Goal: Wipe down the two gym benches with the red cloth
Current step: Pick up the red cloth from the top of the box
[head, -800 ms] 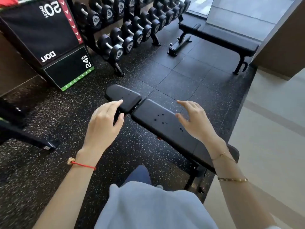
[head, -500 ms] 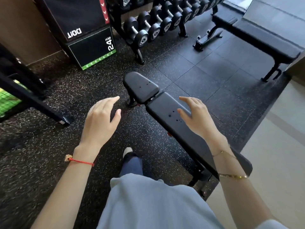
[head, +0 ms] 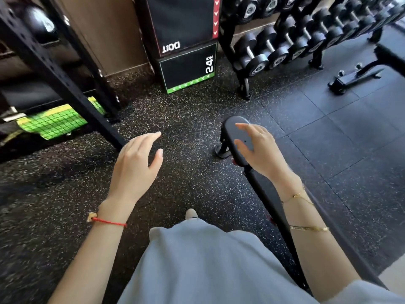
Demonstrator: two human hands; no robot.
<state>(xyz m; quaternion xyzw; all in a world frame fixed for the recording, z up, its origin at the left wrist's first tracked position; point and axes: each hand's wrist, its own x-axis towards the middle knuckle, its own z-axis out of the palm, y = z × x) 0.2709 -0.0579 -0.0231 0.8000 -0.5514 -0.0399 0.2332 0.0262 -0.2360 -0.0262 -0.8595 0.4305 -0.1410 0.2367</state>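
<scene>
Both hands empty, fingers loosely spread. Left hand (head: 135, 165) hovers over the speckled floor (head: 65, 194), touching nothing. Right hand (head: 260, 150) is above the end pad of the near bench (head: 235, 130); contact with the pad cannot be told. Near bench runs from centre toward lower right, beside the person's right arm. Second bench (head: 392, 55) only partly in view, upper right edge, near the dumbbell rack (head: 285, 42). Red cloth not visible.
</scene>
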